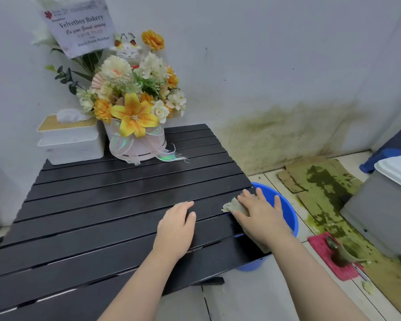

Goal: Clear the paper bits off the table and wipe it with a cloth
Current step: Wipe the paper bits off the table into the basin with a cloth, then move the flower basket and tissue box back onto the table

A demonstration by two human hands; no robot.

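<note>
The black slatted table [97, 205] fills the lower left of the head view, and its slats look damp and streaked. My right hand [261, 213] lies flat on a beige cloth [233, 206] at the table's right edge, fingers spread, pressing the cloth onto the slats. My left hand [177, 224] rests palm down on the table beside it, fingers together, holding nothing. I see no paper bits on the table top.
A flower arrangement [134, 107] and a white tissue box [70, 140] stand at the table's far end. A blue bucket [285, 214] sits on the floor under the right edge. Green-stained cardboard [320, 181], a red cloth [329, 253] and a grey bin [384, 205] lie to the right.
</note>
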